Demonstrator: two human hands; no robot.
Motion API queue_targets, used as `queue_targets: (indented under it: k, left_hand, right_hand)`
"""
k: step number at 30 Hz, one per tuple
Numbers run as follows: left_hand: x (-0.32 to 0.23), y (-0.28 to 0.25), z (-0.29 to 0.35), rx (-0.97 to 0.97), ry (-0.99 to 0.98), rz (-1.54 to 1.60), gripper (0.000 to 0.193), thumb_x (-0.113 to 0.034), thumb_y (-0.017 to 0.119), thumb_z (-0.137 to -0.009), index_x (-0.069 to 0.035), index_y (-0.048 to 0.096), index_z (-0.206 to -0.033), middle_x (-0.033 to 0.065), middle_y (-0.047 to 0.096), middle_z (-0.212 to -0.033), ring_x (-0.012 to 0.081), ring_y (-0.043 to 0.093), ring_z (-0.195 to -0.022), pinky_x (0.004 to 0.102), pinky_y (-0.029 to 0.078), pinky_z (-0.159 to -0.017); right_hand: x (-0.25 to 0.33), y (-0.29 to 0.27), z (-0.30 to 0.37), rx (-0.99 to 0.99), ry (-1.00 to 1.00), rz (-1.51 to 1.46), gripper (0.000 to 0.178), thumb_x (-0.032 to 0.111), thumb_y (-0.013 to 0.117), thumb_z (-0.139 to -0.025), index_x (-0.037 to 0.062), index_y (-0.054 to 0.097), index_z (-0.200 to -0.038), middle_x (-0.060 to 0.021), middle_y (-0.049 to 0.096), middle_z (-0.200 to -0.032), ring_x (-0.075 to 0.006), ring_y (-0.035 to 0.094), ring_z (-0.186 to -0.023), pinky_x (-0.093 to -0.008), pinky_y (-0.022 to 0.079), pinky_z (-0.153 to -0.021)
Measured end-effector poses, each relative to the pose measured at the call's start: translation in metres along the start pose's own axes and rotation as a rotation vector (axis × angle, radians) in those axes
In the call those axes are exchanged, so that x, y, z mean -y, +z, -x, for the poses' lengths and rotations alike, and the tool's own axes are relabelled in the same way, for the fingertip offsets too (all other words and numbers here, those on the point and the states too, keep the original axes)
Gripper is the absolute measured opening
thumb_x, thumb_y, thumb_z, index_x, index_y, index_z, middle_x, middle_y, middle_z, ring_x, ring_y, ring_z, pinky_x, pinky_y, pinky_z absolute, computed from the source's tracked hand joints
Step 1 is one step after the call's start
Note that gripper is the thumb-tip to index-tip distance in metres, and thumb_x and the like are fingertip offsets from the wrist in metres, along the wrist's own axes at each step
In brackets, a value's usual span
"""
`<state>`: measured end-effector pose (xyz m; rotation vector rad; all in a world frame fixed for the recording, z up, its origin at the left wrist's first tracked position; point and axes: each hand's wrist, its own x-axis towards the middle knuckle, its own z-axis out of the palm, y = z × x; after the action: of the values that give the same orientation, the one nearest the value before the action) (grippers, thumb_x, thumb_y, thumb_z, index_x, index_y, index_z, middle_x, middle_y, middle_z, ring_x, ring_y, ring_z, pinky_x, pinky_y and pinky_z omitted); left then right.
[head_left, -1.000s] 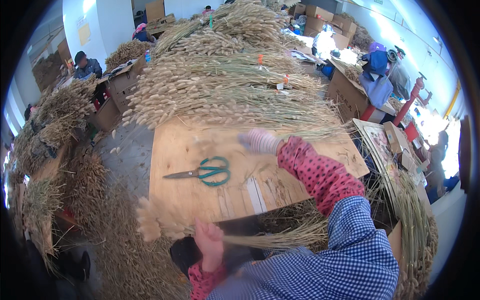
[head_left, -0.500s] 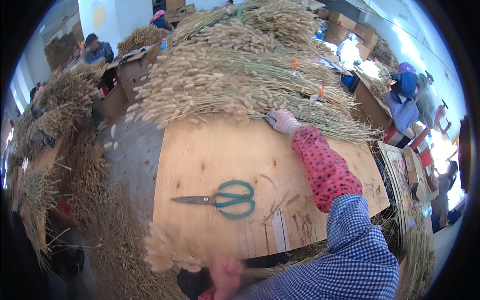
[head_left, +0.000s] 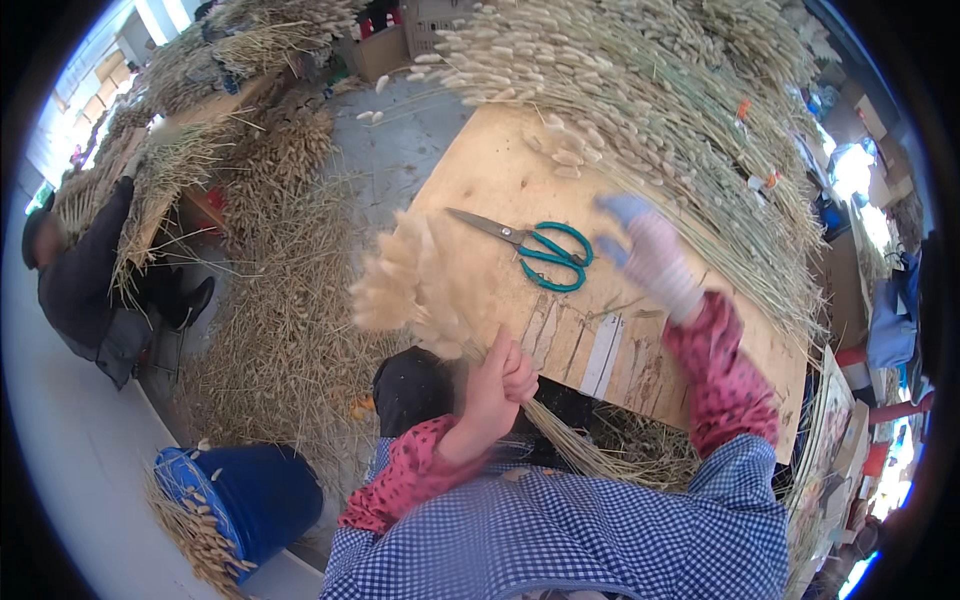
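Observation:
My bare left hand [head_left: 497,385] is closed round the stems of a bunch of dried bunny-tail grass [head_left: 425,285]. The fluffy pale heads fan out to the upper left, and the stems trail to the lower right across my checked front. My right hand [head_left: 655,250], in a pale glove with bluish fingertips, hovers over the wooden board [head_left: 470,160] with fingers apart and nothing visible in them; it is slightly blurred. Just left of it lie scissors [head_left: 519,238] with teal handles, blades pointing to the upper left. Beyond stretches a large pile of dried grass [head_left: 650,100].
Loose straw [head_left: 280,300] covers the floor to the left. A blue barrel [head_left: 265,495] with grass heads at its side stands at lower left. A person in dark clothes [head_left: 90,280] sits by another grass-laden table. A cardboard box [head_left: 380,52] stands at the back.
The view has swung left and down. My right hand has drawn back from the grass pile, its fingers now spread. My left hand has come up with the bunch, nearer the board.

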<state>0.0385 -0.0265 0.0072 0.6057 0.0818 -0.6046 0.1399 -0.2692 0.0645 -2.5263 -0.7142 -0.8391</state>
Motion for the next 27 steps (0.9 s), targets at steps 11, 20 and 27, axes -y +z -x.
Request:
queue_targets:
  k: [11,20,27]
  left_hand:
    - [-0.005,0.047,0.026,0.175,0.102,-0.044,0.048,-0.039,0.041,-0.100,-0.015,0.028,-0.060,-0.0049,0.024,-0.051,0.0081,0.020,-0.045,0.0249,0.020,-0.043]
    - [-0.013,0.052,0.046,0.387,0.254,-0.146,0.036,-0.035,0.044,-0.099,-0.003,0.056,-0.109,0.0098,0.060,-0.098,0.0218,0.056,-0.093,0.0384,0.045,-0.085]
    - [-0.022,0.041,0.050,0.355,0.301,-0.237,0.040,-0.030,0.044,-0.099,0.001,0.052,-0.122,0.0151,0.059,-0.118,0.0264,0.057,-0.109,0.0432,0.043,-0.098]
  right_hand:
    - [0.179,-0.020,0.108,0.611,0.798,-1.114,0.027,0.025,0.052,-0.092,0.0003,0.060,-0.098,-0.0029,0.058,-0.073,-0.0106,0.053,-0.070,-0.0262,0.044,-0.064]
    - [0.206,-0.052,0.118,0.244,0.816,-1.203,0.028,0.027,0.052,-0.095,0.0020,0.063,-0.094,0.0017,0.052,-0.067,-0.0052,0.047,-0.059,-0.0218,0.040,-0.054]
    - [0.204,-0.045,0.128,0.199,0.767,-1.000,0.030,0.029,0.052,-0.094,0.0007,0.064,-0.095,0.0012,0.052,-0.066,-0.0060,0.048,-0.058,-0.0229,0.041,-0.054]
